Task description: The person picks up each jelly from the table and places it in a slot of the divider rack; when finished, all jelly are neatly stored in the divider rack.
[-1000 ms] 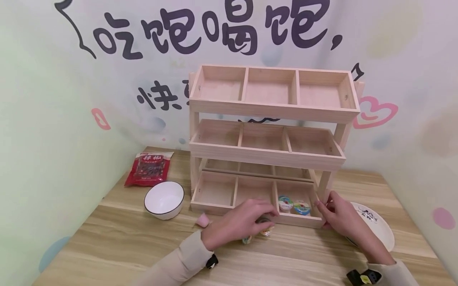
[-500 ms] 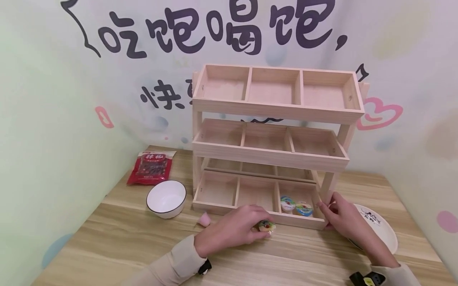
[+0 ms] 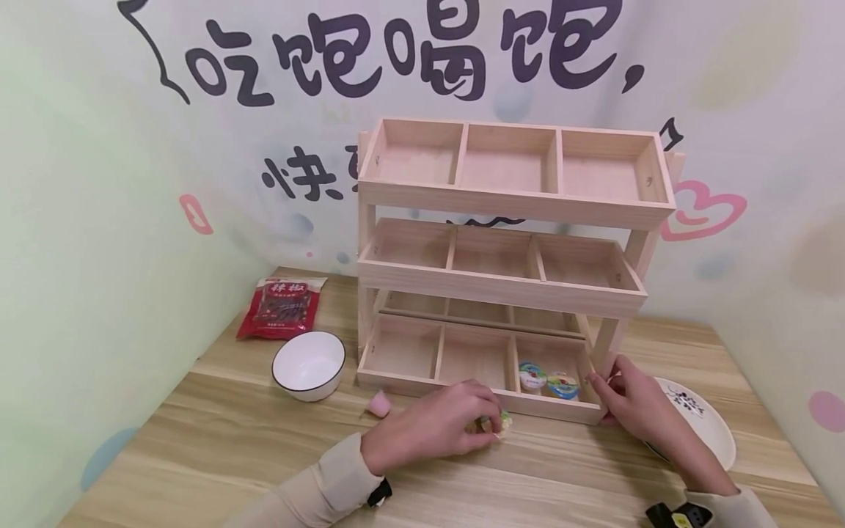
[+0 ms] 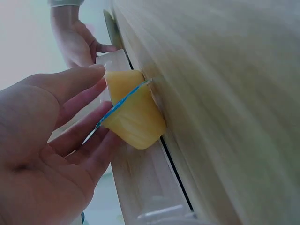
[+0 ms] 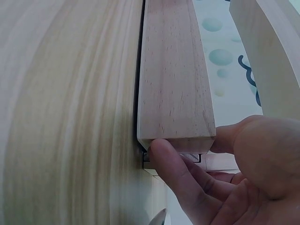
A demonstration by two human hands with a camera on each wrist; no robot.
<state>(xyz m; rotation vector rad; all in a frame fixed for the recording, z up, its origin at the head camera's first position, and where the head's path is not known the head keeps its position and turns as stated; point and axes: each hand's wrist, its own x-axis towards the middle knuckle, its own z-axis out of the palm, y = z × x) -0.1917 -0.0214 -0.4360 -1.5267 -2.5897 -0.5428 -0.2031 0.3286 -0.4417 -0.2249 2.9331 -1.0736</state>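
Note:
My left hand (image 3: 439, 425) is low over the table, in front of the wooden three-tier rack (image 3: 502, 286). Its thumb and curled fingers are around a jelly cup (image 4: 136, 119) with yellow contents and a blue-edged lid. Another yellow jelly cup (image 4: 123, 79) shows right behind that one in the left wrist view. My right hand (image 3: 637, 400) grips the right end of the rack's bottom tray (image 5: 176, 84), thumb and fingers on either side of the corner. Two jelly cups with printed lids, a pale one (image 3: 532, 376) and a blue one (image 3: 563, 385), lie in the tray's right compartment.
A white bowl with a dark rim (image 3: 308, 365) and a red packet of dried chillies (image 3: 282, 308) are at the left. A small pink object (image 3: 379, 404) lies left of my left hand. An oval white plate (image 3: 709, 433) sits partly behind my right forearm.
My left hand has come down slightly left and its fingers now cover more of the jelly cup. The right hand keeps its grip on the rack. The head view has shifted a little.

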